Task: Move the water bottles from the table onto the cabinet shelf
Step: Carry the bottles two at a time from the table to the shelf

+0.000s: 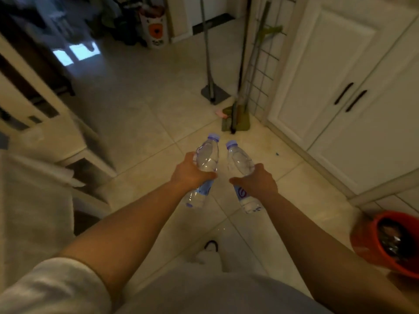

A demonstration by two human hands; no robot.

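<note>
Head view, left hand (191, 172) with fingers wrapped round 1 clear water bottle (205, 168), right hand (257, 182) gripping a second bottle (241, 168), both held over tiled floor (136, 109), caps forward, white cupboard doors (340, 87) at right, orange bin (390, 243), perhaps a mop (209, 64) beyond.

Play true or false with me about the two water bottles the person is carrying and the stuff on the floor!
1. Each hand holds one water bottle. True: the left hand grips the left bottle and the right hand grips the right bottle.
2. The bottle caps are red. False: both caps are purple.
3. The white cabinet doors on the right are wide open. False: they are closed.
4. An orange bucket sits at the lower right. True.
5. The bottles are standing on a table. False: they are held in the air above the tiled floor.
</note>
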